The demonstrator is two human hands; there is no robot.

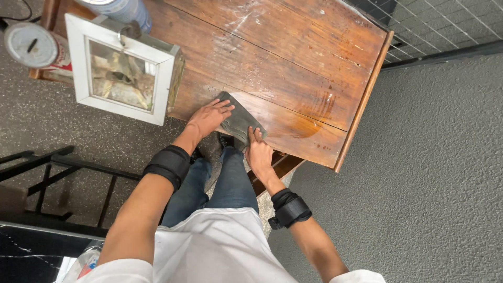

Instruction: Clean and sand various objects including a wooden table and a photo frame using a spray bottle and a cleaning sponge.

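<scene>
A grey cloth [239, 119] lies folded at the near edge of a brown wooden table [293, 63]. My left hand [208, 117] rests on the cloth's left side with fingers spread over it. My right hand [258, 150] grips the cloth's near right corner at the table edge, thumb on top. Both wrists wear black bands. A wet sheen shows on the wood to the right of the cloth.
A white-framed glass lantern [123, 71] stands on the table's left part, a blue-white can [123, 10] behind it. A round white dial [30, 44] sits at far left. Black metal rails [52, 173] are at lower left, wire mesh [445, 21] at upper right.
</scene>
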